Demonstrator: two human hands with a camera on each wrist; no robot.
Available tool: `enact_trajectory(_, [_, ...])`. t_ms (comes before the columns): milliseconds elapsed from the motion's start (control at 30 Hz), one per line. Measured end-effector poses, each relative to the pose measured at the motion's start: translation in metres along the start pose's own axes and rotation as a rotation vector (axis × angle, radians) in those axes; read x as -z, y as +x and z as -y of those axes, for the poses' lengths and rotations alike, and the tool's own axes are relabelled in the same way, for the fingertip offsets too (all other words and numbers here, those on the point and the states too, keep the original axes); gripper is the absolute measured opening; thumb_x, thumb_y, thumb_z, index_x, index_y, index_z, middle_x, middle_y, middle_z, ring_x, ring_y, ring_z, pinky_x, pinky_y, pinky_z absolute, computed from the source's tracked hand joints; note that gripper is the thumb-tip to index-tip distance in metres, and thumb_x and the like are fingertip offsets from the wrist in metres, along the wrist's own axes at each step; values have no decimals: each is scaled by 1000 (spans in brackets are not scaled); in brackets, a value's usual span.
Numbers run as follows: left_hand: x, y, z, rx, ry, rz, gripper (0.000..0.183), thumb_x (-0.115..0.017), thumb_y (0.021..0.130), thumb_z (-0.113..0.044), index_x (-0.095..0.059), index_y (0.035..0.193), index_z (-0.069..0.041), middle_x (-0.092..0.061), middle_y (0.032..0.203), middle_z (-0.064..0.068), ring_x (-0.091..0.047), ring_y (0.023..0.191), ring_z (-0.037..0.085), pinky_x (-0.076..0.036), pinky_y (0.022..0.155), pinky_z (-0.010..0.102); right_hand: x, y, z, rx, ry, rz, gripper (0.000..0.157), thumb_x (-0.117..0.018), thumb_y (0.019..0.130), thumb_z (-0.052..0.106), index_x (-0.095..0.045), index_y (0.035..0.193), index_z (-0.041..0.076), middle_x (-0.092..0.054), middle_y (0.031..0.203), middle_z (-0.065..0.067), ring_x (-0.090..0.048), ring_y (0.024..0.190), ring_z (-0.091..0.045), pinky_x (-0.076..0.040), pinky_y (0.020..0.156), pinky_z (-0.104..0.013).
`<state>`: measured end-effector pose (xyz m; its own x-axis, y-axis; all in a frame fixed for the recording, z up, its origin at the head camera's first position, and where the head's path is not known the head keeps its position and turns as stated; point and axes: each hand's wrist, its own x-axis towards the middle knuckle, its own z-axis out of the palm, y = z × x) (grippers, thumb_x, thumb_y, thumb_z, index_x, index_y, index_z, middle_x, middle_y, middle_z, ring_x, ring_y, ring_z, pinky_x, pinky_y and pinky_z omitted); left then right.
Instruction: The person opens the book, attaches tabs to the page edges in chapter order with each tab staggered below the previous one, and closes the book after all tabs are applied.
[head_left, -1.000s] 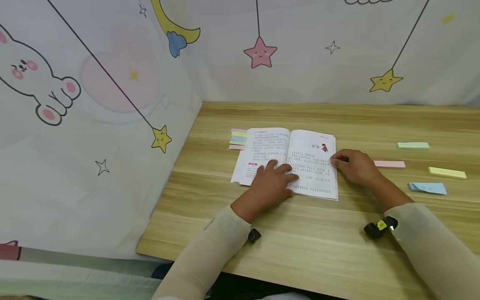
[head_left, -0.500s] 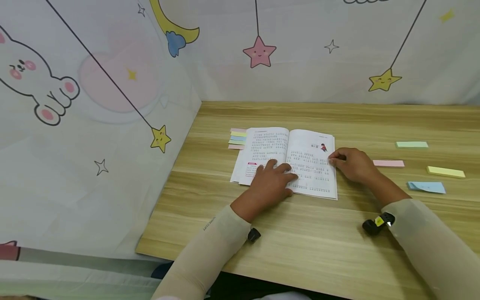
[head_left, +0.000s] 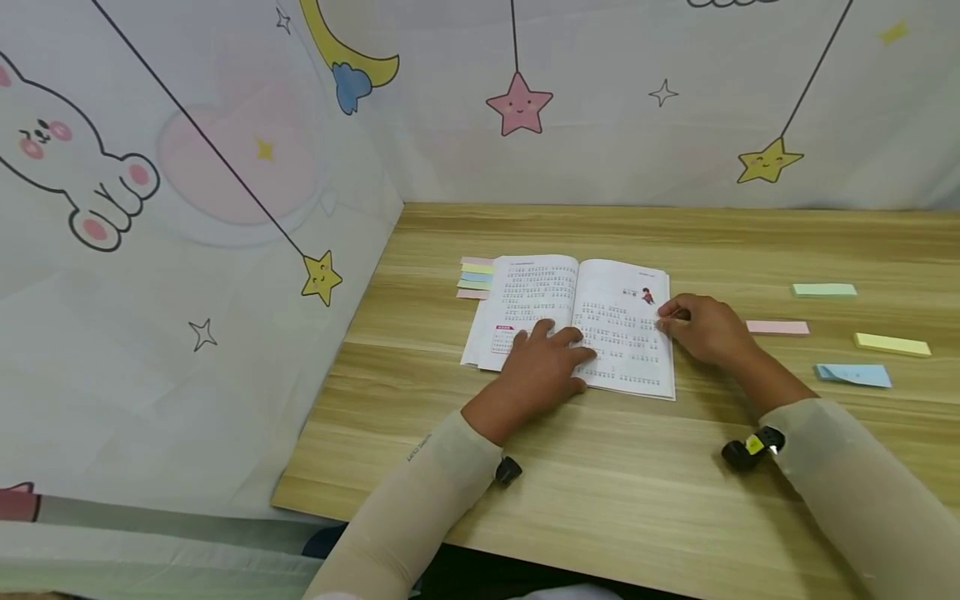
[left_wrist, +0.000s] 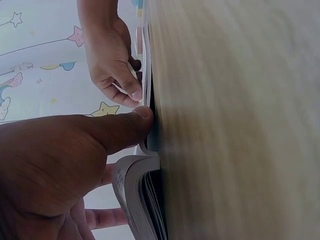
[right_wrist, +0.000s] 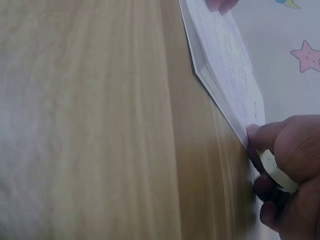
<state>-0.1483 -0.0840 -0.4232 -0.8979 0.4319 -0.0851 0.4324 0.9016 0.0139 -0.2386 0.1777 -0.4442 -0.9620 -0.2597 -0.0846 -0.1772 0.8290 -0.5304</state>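
Note:
An open book point(head_left: 618, 287) with printed text lies on the wooden table, a small red cartoon figure on its right page. Spread across its lower middle, over the fold, is my left hand point(head_left: 543, 371), pressing the pages flat. In the left wrist view its thumb point(left_wrist: 127, 127) lies along the book's lower edge. My right hand point(head_left: 708, 329) pinches the right page's outer edge between thumb and fingers. In the right wrist view the thumb tip point(right_wrist: 254, 131) is on top of the page, and a pale strip point(right_wrist: 277, 172) shows among the curled fingers.
Several coloured index tabs point(head_left: 476, 277) stick out from the book's left side. Right of my right hand lie sticky-note pads: green point(head_left: 823, 290), pink point(head_left: 778, 327), yellow point(head_left: 892, 344) and blue point(head_left: 853, 375). A cartoon-printed cloth point(head_left: 600, 167) hangs behind the table point(head_left: 600, 475) and along its left.
The view has shifted very slightly. My right hand stays at the page edge with only a small shift of fingers and wrist; my left hand and the book have not moved.

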Motion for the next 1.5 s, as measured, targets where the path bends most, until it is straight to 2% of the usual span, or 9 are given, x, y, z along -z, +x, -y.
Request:
enact_trajectory(233, [0, 0, -2, 0, 3, 5, 46, -60, 86, -52, -53, 131, -41, -42, 138, -11, -28, 130, 30, -34, 94, 52, 0, -5, 2, 119, -196, -151, 15, -71, 83, 27, -76, 89, 14, -40, 126, -21, -29, 116, -45, -19, 89, -58])
enact_trajectory(533, [-1, 0, -3, 18, -2, -6, 49, -62, 83, -55, -54, 129, -40, -43, 136, -11, -30, 129, 29, -34, 94, 53, 10, -25, 1, 114, -206, 43, 39, -59, 87, 18, -62, 126, 15, -33, 140, -24, -19, 124, -53, -12, 88, -69])
enact_trajectory(633, [0, 0, -5, 22, -14, -5, 49, -63, 82, -55, -56, 128, -40, -44, 135, -10, -31, 128, 29, -34, 93, 52, 10, -38, -5, 110, -122, -1, 45, -58, 89, 19, -53, 134, 11, -31, 141, -27, -17, 127, -53, -12, 90, -69])
enact_trajectory(800, [0, 1, -5, 19, -28, 0, 47, -61, 84, -55, -55, 129, -40, -44, 135, -10, -30, 128, 29, -34, 93, 52, 15, -65, -8, -5, 69, -159, 37, -50, 95, 28, -58, 120, 3, -53, 116, -22, -48, 105, -42, -37, 80, -56])
enact_trajectory(1033, [2, 0, 2, -11, -25, -23, 42, -56, 88, -52, -56, 128, -40, -46, 134, -10, -33, 127, 27, -37, 91, 49, 16, -86, -4, -18, 14, 63, 49, -37, 100, 41, -65, 100, 1, -62, 89, -14, -52, 73, -25, -41, 62, -38])
enact_trajectory(1167, [4, 1, 6, -9, -41, -46, 39, -50, 94, -42, -54, 131, -32, -49, 133, -9, -37, 126, 27, -40, 88, 49, 7, -87, 2, 10, 50, 83, 49, -38, 99, 43, -64, 98, 3, -60, 83, -11, -52, 71, -25, -41, 60, -38])
enact_trajectory(1333, [5, 5, 8, 150, -196, -198, 60, -41, 93, -36, -29, 146, -10, -64, 90, 1, -59, 80, 17, -46, 60, 36, -7, -89, 9, 245, -66, -67, 50, -62, 90, 36, -55, 129, 6, -52, 122, -15, -48, 110, -32, -44, 77, -49])
enact_trajectory(1433, [7, 3, 10, 262, -272, -387, 71, -43, 94, -35, -10, 149, -4, -55, 63, 2, -50, 47, 16, -38, 40, 33, -10, -90, 10, 336, -137, -179, 54, -72, 83, 29, -54, 130, 10, -42, 134, -13, -39, 122, -34, -43, 80, -51])
enact_trajectory(1500, [7, 2, 11, 313, -240, -541, 76, -50, 92, -26, -6, 149, -4, -56, 66, 5, -51, 49, 18, -38, 39, 33, -9, -89, 11, 325, -75, -179, 55, -73, 82, 25, -50, 130, 9, -44, 131, -12, -43, 118, -32, -44, 78, -50])
